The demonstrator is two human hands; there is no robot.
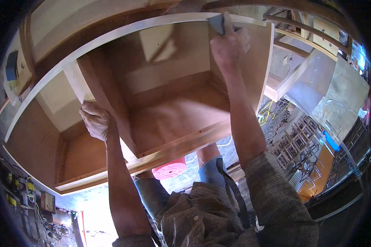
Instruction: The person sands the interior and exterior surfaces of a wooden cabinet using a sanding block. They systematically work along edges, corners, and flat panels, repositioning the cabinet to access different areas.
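Note:
A large wooden cabinet carcass (pixel 173 111) lies in front of me, its compartments facing up toward me. My left hand (pixel 95 119) is closed around the upright divider (pixel 75 78) between the two compartments. At the far rim, my right hand (pixel 231 45) pinches a dark grey folded sheet that looks like sandpaper (pixel 217 24). That sheet rests on or just at the pale front edge (pixel 160 20) of the carcass. The right hand is slightly blurred, and its fingertips are partly hidden.
A red-pink plastic stool (pixel 169 168) stands near my legs. On the right are another wooden frame (pixel 276 88), a yellow cord (pixel 268 113) and a pile of wooden frames (pixel 299 138). Behind the carcass runs a brown wooden rail (pixel 90 31). Tools and wires (pixel 27 193) hang at lower left.

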